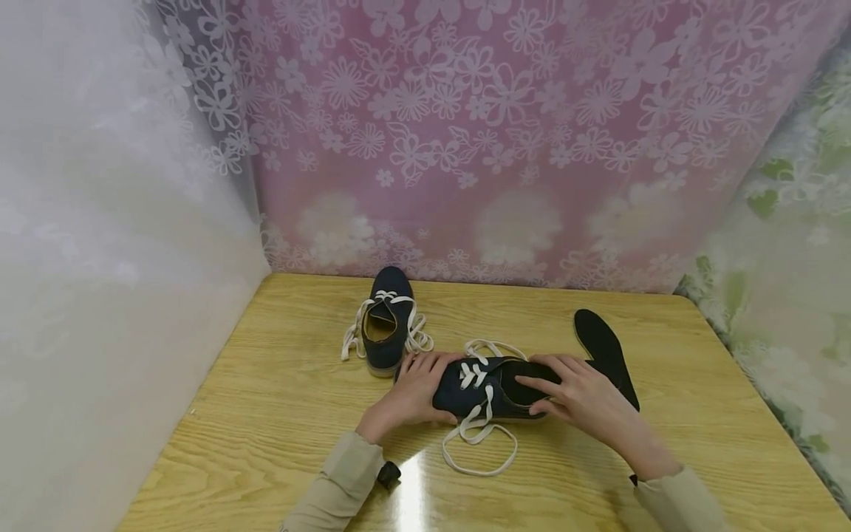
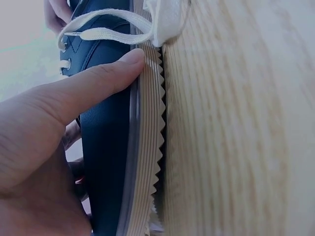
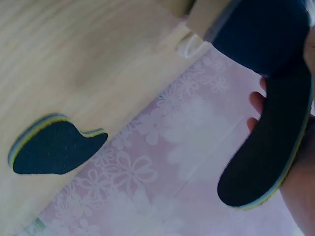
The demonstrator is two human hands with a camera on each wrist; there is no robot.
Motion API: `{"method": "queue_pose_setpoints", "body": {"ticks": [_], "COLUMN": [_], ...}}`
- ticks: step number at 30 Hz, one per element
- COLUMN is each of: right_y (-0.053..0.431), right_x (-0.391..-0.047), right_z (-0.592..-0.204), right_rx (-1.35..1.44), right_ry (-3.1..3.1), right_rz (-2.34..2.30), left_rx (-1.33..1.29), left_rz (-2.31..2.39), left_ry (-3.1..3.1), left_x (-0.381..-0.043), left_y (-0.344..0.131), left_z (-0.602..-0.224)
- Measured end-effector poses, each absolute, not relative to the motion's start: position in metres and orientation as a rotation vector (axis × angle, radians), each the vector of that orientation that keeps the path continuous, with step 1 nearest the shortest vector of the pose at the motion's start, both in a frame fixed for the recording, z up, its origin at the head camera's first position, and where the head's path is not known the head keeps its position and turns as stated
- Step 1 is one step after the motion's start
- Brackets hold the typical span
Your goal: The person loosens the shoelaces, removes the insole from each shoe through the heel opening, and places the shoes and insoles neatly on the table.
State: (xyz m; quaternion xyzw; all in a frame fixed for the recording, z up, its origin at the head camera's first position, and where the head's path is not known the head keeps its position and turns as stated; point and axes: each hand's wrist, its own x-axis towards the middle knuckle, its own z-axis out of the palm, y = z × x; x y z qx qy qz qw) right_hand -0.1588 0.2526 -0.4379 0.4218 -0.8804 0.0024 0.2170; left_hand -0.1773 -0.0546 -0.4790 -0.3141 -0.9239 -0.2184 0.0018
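Observation:
A navy lace-up shoe [image 1: 455,395] lies crosswise on the table, toe to the left and opening to the right. My left hand [image 1: 419,388] grips its toe end; in the left wrist view the thumb [image 2: 108,81] presses the ribbed edge of the sole [image 2: 150,113]. At the opening, my right hand [image 1: 585,395] holds a black insole [image 3: 266,147] with a blue and yellow edge. One end of this insole is inside the shoe, the other juts out past the heel, with fingertips along its side in the right wrist view.
A second navy shoe [image 1: 388,355] with loose white laces stands behind my left hand. Another black insole [image 1: 605,351] lies on the table at the right. White laces [image 1: 482,473] trail in front of the held shoe. Floral curtains [image 1: 465,148] surround the wooden table [image 1: 266,414].

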Motion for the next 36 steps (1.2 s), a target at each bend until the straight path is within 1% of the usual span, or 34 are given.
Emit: {"method": "queue_pose_setpoints", "body": {"ticks": [7, 22, 28, 36], "right_y": [0.258, 0.277, 0.290, 0.293], "right_x": [-0.154, -0.142, -0.139, -0.134], "right_z": [-0.433, -0.423, -0.411, -0.410], "right_rx": [1.174, 1.075, 1.001, 0.989], "right_ry": [-2.439, -2.406, -2.331, -2.352], "right_rz": [0.042, 0.068, 0.122, 0.092], "left_rx": [-0.997, -1.039, -1.003, -0.994], "left_rz": [-0.657, -0.655, -0.675, -0.710], "left_ry": [-2.898, -2.875, -2.885, -2.876], "left_x": [-0.176, -0.175, -0.177, -0.177], "left_y": [-0.051, -0.044, -0.050, -0.053], "left_z": [-0.480, -0.482, -0.483, -0.481]}}
